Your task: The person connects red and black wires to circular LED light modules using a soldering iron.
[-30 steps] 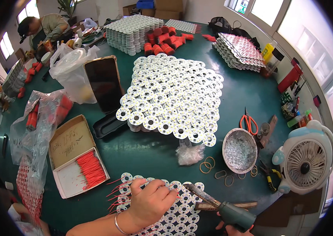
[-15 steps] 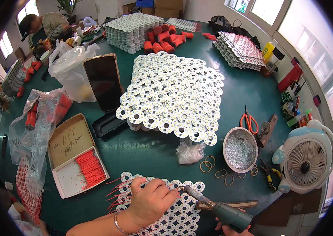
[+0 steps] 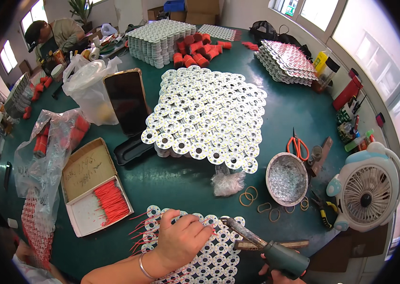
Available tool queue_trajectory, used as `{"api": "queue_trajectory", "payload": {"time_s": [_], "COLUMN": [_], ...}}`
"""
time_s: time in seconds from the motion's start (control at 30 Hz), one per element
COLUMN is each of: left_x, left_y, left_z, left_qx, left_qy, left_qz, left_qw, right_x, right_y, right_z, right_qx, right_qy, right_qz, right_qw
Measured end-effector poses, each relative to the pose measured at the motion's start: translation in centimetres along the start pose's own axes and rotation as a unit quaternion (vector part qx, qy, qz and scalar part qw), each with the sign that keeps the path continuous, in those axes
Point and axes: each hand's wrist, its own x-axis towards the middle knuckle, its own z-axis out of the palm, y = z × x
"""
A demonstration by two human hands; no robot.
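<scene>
A: Where is the work laid?

B: The sheet of white discs (image 3: 219, 260) is laid at the near side of the desk (image 3: 167, 189), with a taller stack of disc sheets (image 3: 204, 118) set beyond it. Red wires (image 3: 138, 216) are spread out from its left edge.

A: How are the hands occupied?

B: The soldering iron (image 3: 285, 259) is gripped in the right hand (image 3: 275, 276), which is partly hidden. The left hand (image 3: 183, 242) is laid over the sheet with its fingers bent; whether a wire is pinched there cannot be told.

A: Which step seems to be in hand?

B: The joining of wires to discs, it is judged: the iron's tip is held just right of the left fingertips, near the sheet's far edge.

A: What is called for by the next move?

B: Steadiness, probably. The wire end should be held true on its disc while the tip is applied, and the presumably hot metal should not be touched by the left fingers.

A: And spare red wires (image 3: 110, 202)?

B: Those are held in the open box (image 3: 79, 222), at the left.
</scene>
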Motion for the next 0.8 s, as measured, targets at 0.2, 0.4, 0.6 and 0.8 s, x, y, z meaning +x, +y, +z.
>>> {"api": "queue_trajectory", "payload": {"time_s": [0.2,0.4,0.6,0.8], "left_x": [0.1,-1.5,-1.9,-1.9], "left_y": [0.0,0.6,0.2,0.2], "left_z": [-0.9,-1.2,-1.1,-1.0], "left_qx": [-0.033,-0.008,0.008,-0.001], "left_qy": [0.037,0.024,-0.002,-0.006], "left_qz": [0.008,-0.002,0.005,0.002], "left_qw": [0.999,1.0,1.0,1.0], "right_x": [-0.1,-1.3,-2.0,-1.4], "right_y": [-0.1,0.2,1.3,1.1], "right_z": [-0.4,-0.3,0.3,0.1], "right_qx": [-0.132,0.025,-0.02,-0.08], "right_qy": [0.007,-0.029,0.016,-0.035], "right_qz": [-0.077,0.033,0.014,-0.012], "right_qw": [0.988,0.999,1.0,0.996]}}
